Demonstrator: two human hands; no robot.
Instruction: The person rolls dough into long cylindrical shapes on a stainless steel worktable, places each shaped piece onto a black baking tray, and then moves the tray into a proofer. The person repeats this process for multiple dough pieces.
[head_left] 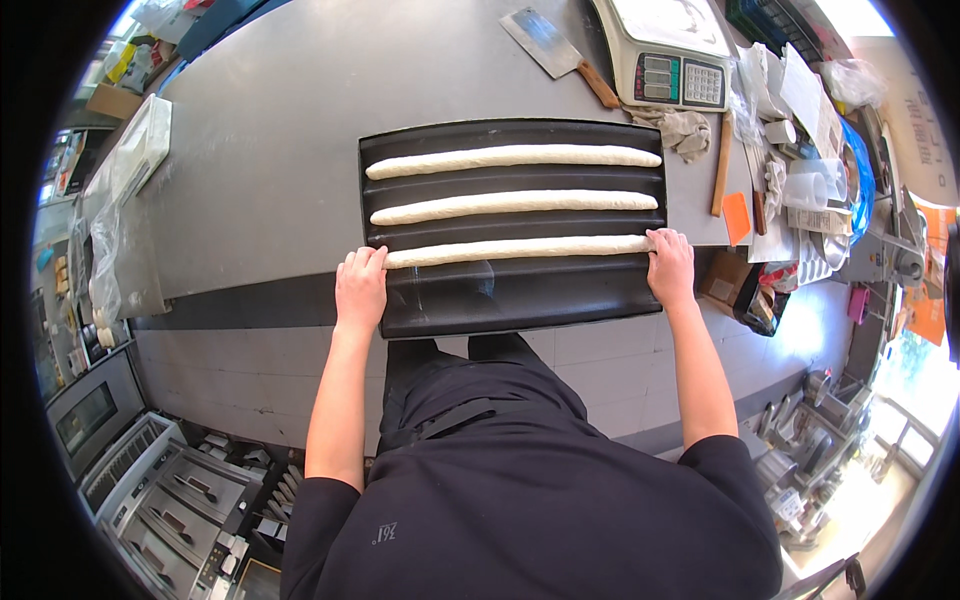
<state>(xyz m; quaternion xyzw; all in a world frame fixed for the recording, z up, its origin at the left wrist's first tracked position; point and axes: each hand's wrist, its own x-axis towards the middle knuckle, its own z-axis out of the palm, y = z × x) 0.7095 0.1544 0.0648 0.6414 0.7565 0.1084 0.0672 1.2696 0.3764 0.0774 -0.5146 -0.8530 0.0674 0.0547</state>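
A black, grooved baguette tray lies partly on the steel table and juts past its front edge toward me. Three long, pale dough strips rest in its channels: a far strip, a middle strip and a near strip. My left hand closes its fingertips on the left end of the near strip, at the tray's side. At the opposite end, my right hand pinches the same strip over the tray's right rim. Both thumbs are partly hidden.
Beyond the tray on the steel table lie a cleaver, a digital scale and a crumpled cloth. To the right are a wooden stick, an orange scraper and plastic cups. A white tray stands far left.
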